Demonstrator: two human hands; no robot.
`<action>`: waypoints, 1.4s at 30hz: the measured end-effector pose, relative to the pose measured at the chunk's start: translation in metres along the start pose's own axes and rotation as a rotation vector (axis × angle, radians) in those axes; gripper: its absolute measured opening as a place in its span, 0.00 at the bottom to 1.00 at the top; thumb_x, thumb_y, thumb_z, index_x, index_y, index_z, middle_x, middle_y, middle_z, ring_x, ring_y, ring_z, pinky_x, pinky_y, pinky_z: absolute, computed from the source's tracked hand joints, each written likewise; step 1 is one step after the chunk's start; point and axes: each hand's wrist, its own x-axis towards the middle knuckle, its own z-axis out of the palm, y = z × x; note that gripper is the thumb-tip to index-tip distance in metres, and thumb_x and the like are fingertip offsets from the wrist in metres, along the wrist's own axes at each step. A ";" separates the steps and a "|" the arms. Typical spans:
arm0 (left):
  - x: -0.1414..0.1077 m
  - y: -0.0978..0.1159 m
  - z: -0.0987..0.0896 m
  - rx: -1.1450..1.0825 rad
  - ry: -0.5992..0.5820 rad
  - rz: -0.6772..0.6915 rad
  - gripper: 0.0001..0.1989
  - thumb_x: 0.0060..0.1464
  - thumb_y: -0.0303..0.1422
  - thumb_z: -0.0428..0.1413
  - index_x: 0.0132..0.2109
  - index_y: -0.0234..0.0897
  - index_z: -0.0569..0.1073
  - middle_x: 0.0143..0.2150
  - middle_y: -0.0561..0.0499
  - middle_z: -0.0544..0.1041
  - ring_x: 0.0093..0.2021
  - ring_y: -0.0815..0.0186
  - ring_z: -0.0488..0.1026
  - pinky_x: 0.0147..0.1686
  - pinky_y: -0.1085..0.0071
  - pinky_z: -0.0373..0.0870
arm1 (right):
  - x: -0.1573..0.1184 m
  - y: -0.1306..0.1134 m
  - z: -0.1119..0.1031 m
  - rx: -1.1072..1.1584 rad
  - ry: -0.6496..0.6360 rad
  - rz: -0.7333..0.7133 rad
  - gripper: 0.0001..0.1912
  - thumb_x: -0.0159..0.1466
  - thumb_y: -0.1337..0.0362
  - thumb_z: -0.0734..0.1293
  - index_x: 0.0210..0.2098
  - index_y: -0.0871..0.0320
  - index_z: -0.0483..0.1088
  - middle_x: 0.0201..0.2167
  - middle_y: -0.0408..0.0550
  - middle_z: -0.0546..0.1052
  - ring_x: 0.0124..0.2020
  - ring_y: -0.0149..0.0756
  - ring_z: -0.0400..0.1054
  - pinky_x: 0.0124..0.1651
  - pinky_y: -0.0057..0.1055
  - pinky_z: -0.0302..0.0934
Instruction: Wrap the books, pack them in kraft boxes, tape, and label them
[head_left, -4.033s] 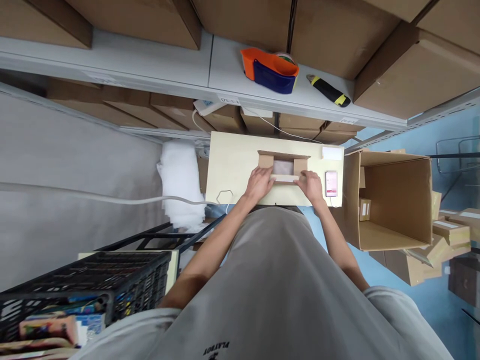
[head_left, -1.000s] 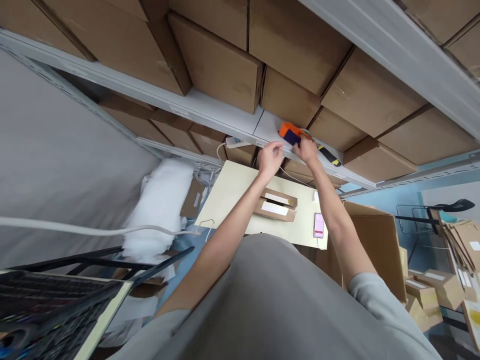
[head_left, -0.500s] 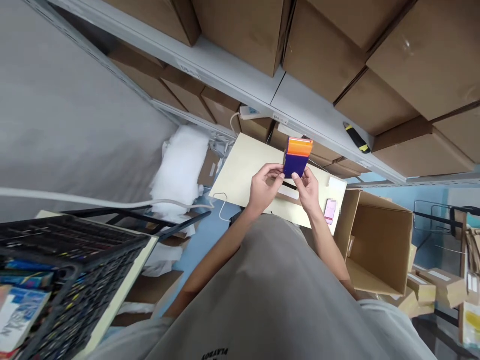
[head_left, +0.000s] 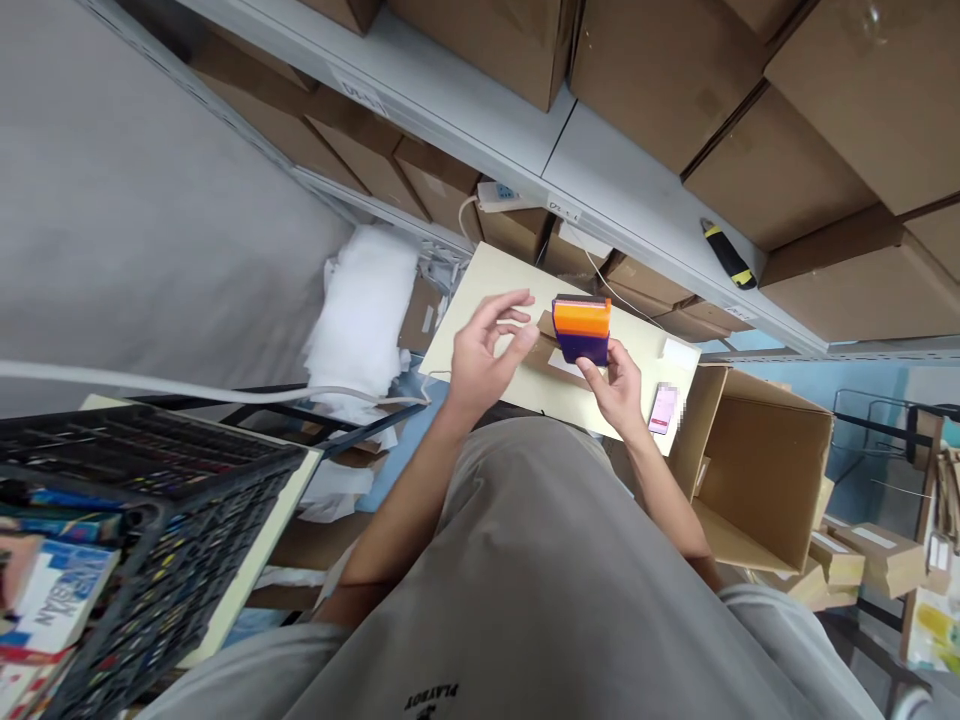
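My right hand (head_left: 616,388) grips the lower edge of a small purple and orange box-like item (head_left: 582,328), thumb in front, holding it over the cream table (head_left: 469,320). What exactly the item is I cannot make out. To its left, my left hand (head_left: 486,350) is off the item, fingers curved and apart with nothing between them. Partly hidden under the item, a brown cardboard package (head_left: 541,352) with a white label lies on the table. A phone (head_left: 663,408) with a lit pinkish screen lies near the table's right end.
A grey shelf (head_left: 480,130) of cardboard boxes crosses above the table, with a black and yellow cutter (head_left: 727,255) on it. An open carton (head_left: 772,470) stands to the right. At left are white packing sheets (head_left: 360,310) and a black crate (head_left: 172,530) with boxes behind a cable.
My left hand has let go of the purple and orange item and moved left, its fingers spreading. The item, now in my right hand alone, has tilted so its top edge shows.
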 end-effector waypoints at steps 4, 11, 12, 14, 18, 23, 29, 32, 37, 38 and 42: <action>0.020 0.024 -0.010 0.048 -0.019 0.035 0.25 0.64 0.56 0.68 0.60 0.47 0.84 0.56 0.44 0.83 0.55 0.56 0.84 0.52 0.61 0.86 | -0.010 -0.009 -0.013 -0.104 -0.032 -0.041 0.26 0.72 0.36 0.73 0.52 0.50 0.78 0.47 0.51 0.86 0.47 0.47 0.80 0.54 0.46 0.78; 0.031 0.054 -0.011 0.126 -0.165 0.116 0.17 0.64 0.51 0.69 0.50 0.46 0.87 0.47 0.46 0.84 0.48 0.57 0.82 0.47 0.59 0.85 | -0.014 -0.012 -0.033 -0.323 -0.068 -0.190 0.16 0.75 0.46 0.72 0.54 0.49 0.77 0.49 0.53 0.85 0.48 0.50 0.80 0.54 0.49 0.78; 0.031 0.056 -0.012 0.136 -0.175 0.127 0.16 0.65 0.51 0.69 0.49 0.45 0.87 0.46 0.47 0.84 0.47 0.57 0.82 0.46 0.59 0.85 | -0.014 -0.011 -0.035 -0.348 -0.072 -0.215 0.15 0.75 0.47 0.72 0.54 0.48 0.76 0.50 0.54 0.85 0.49 0.51 0.80 0.55 0.50 0.78; 0.033 0.059 -0.013 0.138 -0.187 0.132 0.16 0.63 0.51 0.71 0.47 0.45 0.87 0.44 0.47 0.83 0.46 0.57 0.81 0.46 0.58 0.84 | -0.014 -0.011 -0.038 -0.380 -0.084 -0.257 0.14 0.75 0.50 0.72 0.55 0.48 0.76 0.50 0.54 0.85 0.52 0.53 0.80 0.57 0.52 0.78; 0.034 0.065 -0.010 0.146 -0.244 0.153 0.14 0.62 0.50 0.72 0.43 0.46 0.87 0.42 0.48 0.84 0.47 0.56 0.81 0.47 0.56 0.83 | -0.016 -0.013 -0.042 -0.389 -0.126 -0.295 0.13 0.74 0.59 0.71 0.56 0.49 0.73 0.51 0.55 0.84 0.52 0.52 0.80 0.55 0.51 0.78; 0.030 0.070 -0.004 0.177 -0.286 0.201 0.12 0.64 0.50 0.70 0.40 0.49 0.87 0.42 0.49 0.84 0.47 0.55 0.81 0.51 0.53 0.83 | -0.022 -0.011 -0.043 -0.424 -0.148 -0.329 0.16 0.71 0.64 0.70 0.57 0.50 0.71 0.49 0.54 0.82 0.51 0.52 0.79 0.52 0.51 0.78; 0.023 0.073 -0.004 0.219 -0.304 0.224 0.13 0.64 0.51 0.71 0.41 0.49 0.86 0.42 0.49 0.83 0.46 0.56 0.80 0.53 0.53 0.82 | -0.026 -0.004 -0.043 -0.460 -0.093 -0.386 0.21 0.68 0.64 0.71 0.60 0.49 0.70 0.50 0.54 0.81 0.56 0.56 0.78 0.57 0.58 0.77; 0.022 0.073 -0.004 0.262 -0.321 0.264 0.13 0.66 0.50 0.69 0.41 0.48 0.86 0.42 0.49 0.83 0.46 0.57 0.80 0.51 0.55 0.81 | -0.027 -0.003 -0.043 -0.478 -0.092 -0.368 0.21 0.69 0.62 0.72 0.60 0.49 0.70 0.49 0.54 0.81 0.56 0.56 0.78 0.59 0.60 0.77; 0.018 0.075 -0.006 0.318 -0.323 0.358 0.13 0.71 0.49 0.66 0.42 0.47 0.85 0.40 0.50 0.83 0.42 0.59 0.79 0.49 0.57 0.80 | -0.031 -0.002 -0.047 -0.459 -0.096 -0.368 0.20 0.71 0.59 0.73 0.60 0.48 0.70 0.52 0.56 0.82 0.56 0.57 0.78 0.60 0.61 0.77; 0.016 0.076 -0.006 0.329 -0.316 0.364 0.13 0.71 0.49 0.65 0.42 0.47 0.85 0.39 0.50 0.82 0.42 0.60 0.79 0.49 0.56 0.79 | -0.032 -0.001 -0.047 -0.451 -0.096 -0.373 0.20 0.72 0.58 0.73 0.61 0.48 0.70 0.51 0.56 0.82 0.56 0.57 0.78 0.59 0.60 0.77; 0.002 0.082 -0.010 0.385 -0.304 0.362 0.16 0.72 0.51 0.63 0.41 0.48 0.85 0.37 0.50 0.83 0.40 0.59 0.80 0.49 0.56 0.80 | -0.035 0.005 -0.050 -0.439 -0.131 -0.358 0.18 0.72 0.59 0.72 0.61 0.49 0.71 0.49 0.55 0.81 0.52 0.56 0.78 0.54 0.58 0.78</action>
